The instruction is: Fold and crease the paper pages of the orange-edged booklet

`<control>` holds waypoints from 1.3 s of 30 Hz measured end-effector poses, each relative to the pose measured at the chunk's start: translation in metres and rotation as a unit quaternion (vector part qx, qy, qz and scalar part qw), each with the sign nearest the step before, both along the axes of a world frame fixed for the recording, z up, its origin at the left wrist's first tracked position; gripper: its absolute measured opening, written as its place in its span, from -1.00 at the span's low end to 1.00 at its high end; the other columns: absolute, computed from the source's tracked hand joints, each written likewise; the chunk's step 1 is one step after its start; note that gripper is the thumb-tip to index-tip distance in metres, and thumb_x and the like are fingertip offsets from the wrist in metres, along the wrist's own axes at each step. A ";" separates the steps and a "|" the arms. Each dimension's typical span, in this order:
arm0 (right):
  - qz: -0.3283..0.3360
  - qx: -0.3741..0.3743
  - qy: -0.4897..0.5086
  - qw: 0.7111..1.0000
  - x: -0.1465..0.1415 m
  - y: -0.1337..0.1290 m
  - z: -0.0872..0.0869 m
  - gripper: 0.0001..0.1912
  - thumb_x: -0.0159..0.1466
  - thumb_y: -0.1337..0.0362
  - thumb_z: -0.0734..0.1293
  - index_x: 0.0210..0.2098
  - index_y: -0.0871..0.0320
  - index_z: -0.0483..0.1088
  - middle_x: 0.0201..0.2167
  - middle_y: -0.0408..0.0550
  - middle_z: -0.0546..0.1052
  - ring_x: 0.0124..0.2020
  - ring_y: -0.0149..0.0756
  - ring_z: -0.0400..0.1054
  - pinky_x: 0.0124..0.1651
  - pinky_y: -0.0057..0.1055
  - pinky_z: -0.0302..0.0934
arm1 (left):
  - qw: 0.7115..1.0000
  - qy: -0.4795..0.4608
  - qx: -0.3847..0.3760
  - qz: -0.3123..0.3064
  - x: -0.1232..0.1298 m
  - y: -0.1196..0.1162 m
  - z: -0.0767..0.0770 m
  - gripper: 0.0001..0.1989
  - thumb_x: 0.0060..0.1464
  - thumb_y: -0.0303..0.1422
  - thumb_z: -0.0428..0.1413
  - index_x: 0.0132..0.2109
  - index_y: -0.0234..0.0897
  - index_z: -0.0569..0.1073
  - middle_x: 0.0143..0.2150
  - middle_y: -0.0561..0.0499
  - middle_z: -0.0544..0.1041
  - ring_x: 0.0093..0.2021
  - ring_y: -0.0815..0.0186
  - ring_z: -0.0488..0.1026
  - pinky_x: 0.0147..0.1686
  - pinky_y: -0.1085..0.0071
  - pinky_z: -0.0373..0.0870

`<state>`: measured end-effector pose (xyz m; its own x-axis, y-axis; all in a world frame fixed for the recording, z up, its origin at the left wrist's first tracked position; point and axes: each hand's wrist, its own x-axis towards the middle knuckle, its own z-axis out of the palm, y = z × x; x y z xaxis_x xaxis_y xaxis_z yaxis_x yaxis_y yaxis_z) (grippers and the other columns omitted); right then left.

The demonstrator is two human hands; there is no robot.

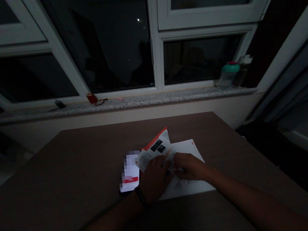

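Resting the left hand on a folded white-and-orange paper leaflet right under the palm, curling the right hand at the leaflet's edge over a flat white paper sheet on the brown wooden tabletop; grip unclear in either hand; spreading pressure gently and evenly, avoiding stray creases.

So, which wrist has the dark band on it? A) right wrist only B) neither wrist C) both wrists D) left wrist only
D. The dark band wraps the wrist just behind the left hand, while the wrist behind the right hand shows bare.
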<state>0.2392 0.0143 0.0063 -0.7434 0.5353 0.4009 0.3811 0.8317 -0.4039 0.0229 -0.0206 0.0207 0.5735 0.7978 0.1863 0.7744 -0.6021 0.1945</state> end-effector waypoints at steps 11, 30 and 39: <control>-0.097 -0.010 0.015 0.995 -0.002 0.005 -0.004 -0.87 0.21 0.42 0.29 -0.32 0.10 0.24 -0.33 -0.08 0.39 -0.30 -0.27 0.28 -0.27 -0.40 0.16 | 1.000 -0.001 0.003 -0.007 -0.002 0.000 -0.001 -0.56 0.21 -0.33 0.10 0.22 -0.15 0.28 0.26 -0.14 0.27 0.26 0.03 0.18 0.19 0.04 0.20; -0.057 0.001 0.007 0.998 -0.003 0.004 -0.003 -0.87 0.22 0.43 0.30 -0.30 0.11 0.26 -0.32 -0.08 0.41 -0.26 -0.27 0.30 -0.22 -0.39 0.19 | 0.999 0.000 0.008 -0.033 -0.001 0.000 -0.003 -0.58 0.22 -0.38 0.06 0.21 -0.23 0.30 0.28 -0.18 0.28 0.25 0.03 0.21 0.22 0.00 0.16; -0.133 -0.004 0.021 0.991 -0.003 0.008 -0.007 -0.84 0.20 0.44 0.31 -0.32 0.11 0.23 -0.33 -0.10 0.37 -0.30 -0.29 0.27 -0.27 -0.43 0.15 | 0.999 -0.007 0.006 -0.032 -0.001 0.001 -0.004 -0.53 0.20 -0.36 0.09 0.24 -0.17 0.26 0.29 -0.14 0.26 0.27 0.05 0.19 0.23 0.01 0.14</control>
